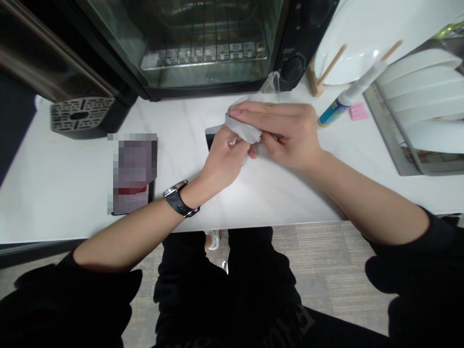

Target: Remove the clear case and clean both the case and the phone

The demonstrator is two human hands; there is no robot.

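Observation:
My left hand (223, 162) grips a dark flat phone (212, 136) from below, with only its corner showing above the white counter. My right hand (281, 130) lies over it with fingers pressed flat on a grey cloth (241, 130) that covers most of the phone. Both hands meet at the counter's middle, just in front of the toaster oven. A black watch (179, 199) sits on my left wrist.
A black toaster oven (203, 43) stands at the back, with a dark appliance (78, 113) to its left. A blurred flat device (132, 174) lies left of my hands. A spray bottle (348, 99), a pink note (358, 111) and a dish rack with white plates (416, 96) are to the right.

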